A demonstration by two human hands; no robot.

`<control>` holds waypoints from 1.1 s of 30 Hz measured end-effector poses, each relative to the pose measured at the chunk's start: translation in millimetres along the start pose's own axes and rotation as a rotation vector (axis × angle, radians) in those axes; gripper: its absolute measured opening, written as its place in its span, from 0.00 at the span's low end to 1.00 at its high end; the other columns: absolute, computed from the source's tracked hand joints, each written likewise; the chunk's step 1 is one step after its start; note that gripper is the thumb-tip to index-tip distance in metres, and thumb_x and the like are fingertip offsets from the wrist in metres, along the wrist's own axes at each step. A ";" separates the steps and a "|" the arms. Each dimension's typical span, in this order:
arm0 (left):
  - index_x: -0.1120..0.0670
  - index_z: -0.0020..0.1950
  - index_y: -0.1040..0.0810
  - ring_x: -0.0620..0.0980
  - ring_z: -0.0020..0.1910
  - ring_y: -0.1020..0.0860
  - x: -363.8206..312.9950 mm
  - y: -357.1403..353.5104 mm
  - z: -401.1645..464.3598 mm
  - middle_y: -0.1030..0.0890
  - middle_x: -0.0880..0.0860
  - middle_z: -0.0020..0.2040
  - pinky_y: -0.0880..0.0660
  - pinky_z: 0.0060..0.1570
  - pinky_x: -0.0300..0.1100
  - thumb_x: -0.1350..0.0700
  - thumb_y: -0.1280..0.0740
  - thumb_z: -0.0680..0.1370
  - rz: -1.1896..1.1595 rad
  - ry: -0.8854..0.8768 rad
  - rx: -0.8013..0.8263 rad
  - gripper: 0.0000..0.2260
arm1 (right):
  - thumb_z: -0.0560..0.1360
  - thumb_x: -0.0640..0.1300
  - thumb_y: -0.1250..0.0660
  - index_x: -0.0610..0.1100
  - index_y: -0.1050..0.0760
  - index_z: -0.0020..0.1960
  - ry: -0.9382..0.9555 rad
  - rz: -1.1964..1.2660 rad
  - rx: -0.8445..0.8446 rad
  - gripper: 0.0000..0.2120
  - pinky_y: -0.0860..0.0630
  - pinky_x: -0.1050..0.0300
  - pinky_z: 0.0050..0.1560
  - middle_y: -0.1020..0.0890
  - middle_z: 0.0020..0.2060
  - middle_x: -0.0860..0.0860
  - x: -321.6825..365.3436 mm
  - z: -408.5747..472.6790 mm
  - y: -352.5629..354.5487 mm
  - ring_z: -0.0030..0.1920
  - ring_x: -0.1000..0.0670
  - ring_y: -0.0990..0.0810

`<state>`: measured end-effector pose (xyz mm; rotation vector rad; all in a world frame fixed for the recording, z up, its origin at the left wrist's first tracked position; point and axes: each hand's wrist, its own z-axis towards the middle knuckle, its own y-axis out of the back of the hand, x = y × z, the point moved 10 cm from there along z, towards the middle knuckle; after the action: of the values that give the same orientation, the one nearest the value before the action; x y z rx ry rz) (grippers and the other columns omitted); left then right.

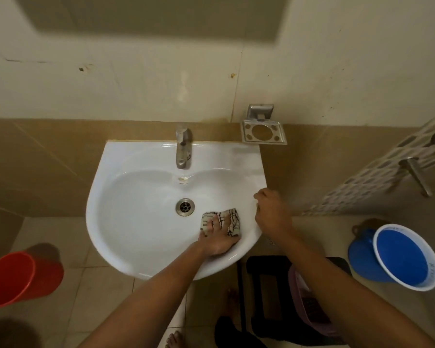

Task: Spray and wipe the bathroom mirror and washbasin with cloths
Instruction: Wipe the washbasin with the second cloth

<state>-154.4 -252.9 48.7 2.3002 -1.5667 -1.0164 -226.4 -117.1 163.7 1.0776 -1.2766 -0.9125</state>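
Pressing patterned cloth (221, 222) into washbasin (126, 234), left hand (217, 238) fingers flat, right hand (271, 210) fisted on rim.

Left hand (217, 236) lies flat, fingers spread, pressing a crumpled beige cloth with dark line pattern (224, 221) onto the inner right slope of the white ceramic washbasin (126, 197), just right of the round metal drain (185, 207). Right hand (271, 210) is curled over the basin's right rim, no cloth seen in it. Steel tap (183, 146) at the back, empty metal wall soap dish (263, 131) beside it, red plastic bucket (20, 277) on the floor left, blue plastic bucket (402, 257) right.
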 end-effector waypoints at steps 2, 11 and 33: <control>0.46 0.77 0.69 0.59 0.76 0.68 -16.8 4.5 14.0 0.70 0.57 0.77 0.64 0.73 0.61 0.35 0.49 0.80 -0.065 0.024 -0.041 0.37 | 0.70 0.30 0.36 0.39 0.21 0.56 0.013 0.000 -0.002 0.16 0.23 0.53 0.45 0.20 0.54 0.47 -3.2 8.4 1.6 0.55 0.45 0.25; 0.54 0.77 0.68 0.59 0.77 0.65 -62.2 55.3 57.9 0.67 0.59 0.78 0.60 0.75 0.61 0.35 0.50 0.80 -0.578 0.190 -0.303 0.38 | 0.72 0.33 0.35 0.42 0.21 0.54 0.096 0.035 0.014 0.12 0.31 0.59 0.36 0.21 0.51 0.48 -10.0 23.2 4.0 0.51 0.47 0.24; 0.50 0.35 0.35 0.50 0.42 0.29 124.0 187.6 9.2 0.29 0.51 0.37 0.29 0.49 0.47 0.38 0.46 0.79 -2.119 0.108 -0.831 0.20 | 0.69 0.30 0.34 0.42 0.19 0.52 0.097 0.020 0.007 0.15 0.22 0.54 0.36 0.20 0.49 0.51 -5.7 26.9 0.6 0.49 0.48 0.22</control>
<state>-275.3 -440.0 81.3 2.3265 1.6984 -1.1099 -253.6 -114.4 162.1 1.0996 -1.2091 -0.8316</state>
